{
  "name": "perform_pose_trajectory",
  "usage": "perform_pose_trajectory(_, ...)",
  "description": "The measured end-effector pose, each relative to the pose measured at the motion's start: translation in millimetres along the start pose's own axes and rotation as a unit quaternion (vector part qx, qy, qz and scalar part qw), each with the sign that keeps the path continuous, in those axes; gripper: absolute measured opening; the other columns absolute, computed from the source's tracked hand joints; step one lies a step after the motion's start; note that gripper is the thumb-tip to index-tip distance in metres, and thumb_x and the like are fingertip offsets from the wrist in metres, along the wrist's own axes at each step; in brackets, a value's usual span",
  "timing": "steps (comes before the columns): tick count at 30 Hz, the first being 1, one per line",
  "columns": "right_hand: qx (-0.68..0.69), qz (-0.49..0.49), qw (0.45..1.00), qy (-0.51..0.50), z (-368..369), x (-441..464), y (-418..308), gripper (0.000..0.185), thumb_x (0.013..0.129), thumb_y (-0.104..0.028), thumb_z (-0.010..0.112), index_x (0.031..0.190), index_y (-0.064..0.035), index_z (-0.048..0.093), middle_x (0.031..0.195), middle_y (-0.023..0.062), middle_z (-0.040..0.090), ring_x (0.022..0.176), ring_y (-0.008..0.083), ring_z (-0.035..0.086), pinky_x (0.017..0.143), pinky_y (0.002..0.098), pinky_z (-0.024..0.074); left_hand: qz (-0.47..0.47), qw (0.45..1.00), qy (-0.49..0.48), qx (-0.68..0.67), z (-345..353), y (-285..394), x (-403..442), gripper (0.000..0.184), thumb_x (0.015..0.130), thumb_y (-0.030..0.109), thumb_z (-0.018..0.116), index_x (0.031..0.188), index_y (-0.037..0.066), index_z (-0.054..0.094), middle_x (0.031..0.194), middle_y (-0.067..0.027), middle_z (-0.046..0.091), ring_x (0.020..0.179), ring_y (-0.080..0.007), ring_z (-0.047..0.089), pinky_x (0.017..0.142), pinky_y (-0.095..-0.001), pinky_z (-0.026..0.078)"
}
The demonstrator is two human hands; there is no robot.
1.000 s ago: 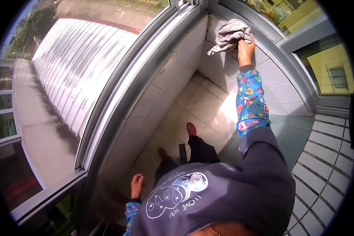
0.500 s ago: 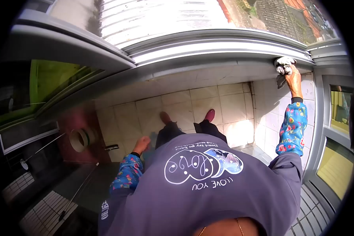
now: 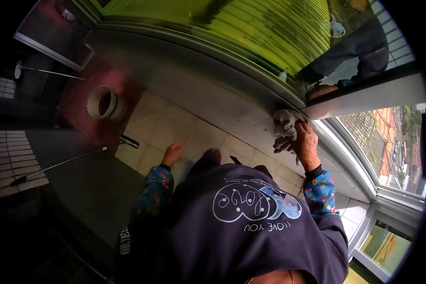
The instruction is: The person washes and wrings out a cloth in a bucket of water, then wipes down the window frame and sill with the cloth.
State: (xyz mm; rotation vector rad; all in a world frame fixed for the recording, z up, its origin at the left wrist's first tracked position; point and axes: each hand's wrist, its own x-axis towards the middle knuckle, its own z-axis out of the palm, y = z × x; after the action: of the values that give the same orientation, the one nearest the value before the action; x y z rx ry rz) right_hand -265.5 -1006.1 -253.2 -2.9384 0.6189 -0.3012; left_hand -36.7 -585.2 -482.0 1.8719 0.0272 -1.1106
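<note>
My right hand (image 3: 307, 144) is closed around a bunched grey cloth (image 3: 285, 124). The cloth lies against the grey ledge below the window frame, and part of it hangs down beneath my fingers. My left hand (image 3: 173, 154) is held low by my left side, away from the ledge. Its fingers look loosely curled, with nothing visible in them.
A green-tinted window pane (image 3: 265, 33) with reflections spans the top. Bright roofs show through the opening at right. A pale bucket (image 3: 99, 103) stands on a red surface (image 3: 73, 106) at left. Thin poles (image 3: 64, 163) lie farther left. Pale floor tiles (image 3: 149, 118) run below the ledge.
My view has turned left and my body with it. My right hand and the cloth have left the frame's far right corner and are now farther left along the ledge. My left hand stays low.
</note>
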Motion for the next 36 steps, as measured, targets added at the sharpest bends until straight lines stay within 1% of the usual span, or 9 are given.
perform_pose_trajectory(5, 0.073, -0.126, 0.989, 0.022, 32.9, 80.1, -67.3, 0.038, 0.066, -0.016, 0.079, 0.097, -0.0067, 0.060, 0.098, 0.0122, 0.063, 0.093, 0.0358, 0.061, 0.074, 0.0420, 0.0502, -0.040, 0.989, 0.102, -0.103, -39.1, -65.8, -32.9, 0.030, 0.087, 0.030, 0.061, 0.108, 0.007, 0.059, 0.083, -0.0052, 0.062, 0.057, -0.0170, 0.059, 0.049, -0.0299, 0.047)
perform_pose_trajectory(8, 0.066, -0.184, 0.981, 0.006, 47.8, 132.8, -120.0, 0.038, 0.067, -0.016, 0.078, 0.100, -0.0086, 0.061, 0.099, 0.0104, 0.064, 0.088, 0.0341, 0.063, 0.071, 0.0405, 0.0514, -0.014, 0.967, 0.136, -0.215, -40.7, -119.3, -42.0, 0.031, 0.087, 0.030, 0.061, 0.107, 0.007, 0.059, 0.082, -0.0064, 0.062, 0.055, -0.0177, 0.059, 0.046, -0.0296, 0.046)
perform_pose_trajectory(14, 0.116, -0.304, 0.943, 0.076, 92.8, 236.6, -236.1, 0.031, 0.067, -0.014, 0.072, 0.096, -0.0110, 0.060, 0.091, 0.0099, 0.063, 0.077, 0.0317, 0.064, 0.063, 0.0414, 0.0508, -0.112, 0.937, 0.191, -0.269, -37.7, -129.0, -81.8, 0.031, 0.087, 0.031, 0.058, 0.107, 0.007, 0.059, 0.084, -0.0100, 0.064, 0.054, -0.0209, 0.062, 0.044, -0.0307, 0.047)
perform_pose_trajectory(20, 0.177, -0.301, 0.934, 0.073, 122.6, 325.0, -338.4, 0.033, 0.070, -0.015, 0.071, 0.102, -0.0114, 0.063, 0.095, 0.0103, 0.065, 0.080, 0.0324, 0.064, 0.067, 0.0417, 0.0521, -0.120, 0.895, 0.252, -0.348, -85.9, -154.8, -47.1, 0.033, 0.086, 0.031, 0.060, 0.109, 0.009, 0.057, 0.083, -0.0109, 0.063, 0.054, -0.0226, 0.064, 0.042, -0.0324, 0.049)
perform_pose_trajectory(23, 0.195, -0.279, 0.936, 0.091, 139.5, 365.8, -383.6, 0.031, 0.073, -0.019, 0.071, 0.103, -0.0128, 0.063, 0.099, 0.0096, 0.065, 0.080, 0.0324, 0.065, 0.066, 0.0415, 0.0525, -0.173, 0.895, 0.213, -0.351, -128.2, -133.0, -36.9, 0.034, 0.086, 0.030, 0.060, 0.112, 0.009, 0.057, 0.083, -0.0119, 0.064, 0.054, -0.0241, 0.065, 0.044, -0.0356, 0.052)
perform_pose_trajectory(26, 0.193, -0.268, 0.941, 0.068, 146.8, 397.3, -428.7, 0.034, 0.073, -0.019, 0.071, 0.105, -0.0130, 0.063, 0.098, 0.0090, 0.066, 0.080, 0.0326, 0.065, 0.066, 0.0411, 0.0526, -0.168, 0.921, 0.159, -0.314, -196.4, -107.5, -26.4, 0.031, 0.087, 0.026, 0.059, 0.113, 0.009, 0.057, 0.085, -0.0103, 0.064, 0.057, -0.0210, 0.064, 0.046, -0.0309, 0.050)
perform_pose_trajectory(30, 0.193, -0.297, 0.933, 0.063, 170.1, 452.8, -490.4, 0.038, 0.073, -0.020, 0.071, 0.108, -0.0114, 0.061, 0.101, 0.0098, 0.064, 0.082, 0.0330, 0.065, 0.067, 0.0413, 0.0522, -0.040, 0.850, 0.359, -0.384, -272.6, -68.9, -20.7, 0.024, 0.095, 0.027, 0.052, 0.110, 0.009, 0.056, 0.089, -0.0084, 0.064, 0.064, -0.0178, 0.064, 0.055, -0.0294, 0.049)
perform_pose_trajectory(32, 0.182, -0.313, 0.931, 0.051, 187.4, 479.6, -518.3, 0.037, 0.073, -0.020, 0.071, 0.107, -0.0115, 0.060, 0.102, 0.0108, 0.063, 0.082, 0.0331, 0.065, 0.066, 0.0423, 0.0521, -0.065, 0.834, 0.388, -0.387, -298.4, -37.8, -23.6, 0.021, 0.094, 0.022, 0.050, 0.109, 0.008, 0.057, 0.089, -0.0083, 0.065, 0.064, -0.0182, 0.064, 0.056, -0.0288, 0.050)
perform_pose_trajectory(36, 0.195, -0.323, 0.923, 0.074, 210.1, 524.7, -573.7, 0.031, 0.074, -0.020, 0.070, 0.102, -0.0117, 0.058, 0.098, 0.0115, 0.062, 0.080, 0.0344, 0.064, 0.065, 0.0453, 0.0516, -0.087, 0.860, 0.356, -0.354, -326.0, -12.1, -10.9, 0.021, 0.092, 0.022, 0.055, 0.107, 0.008, 0.057, 0.090, -0.0083, 0.065, 0.066, -0.0180, 0.065, 0.058, -0.0280, 0.050)
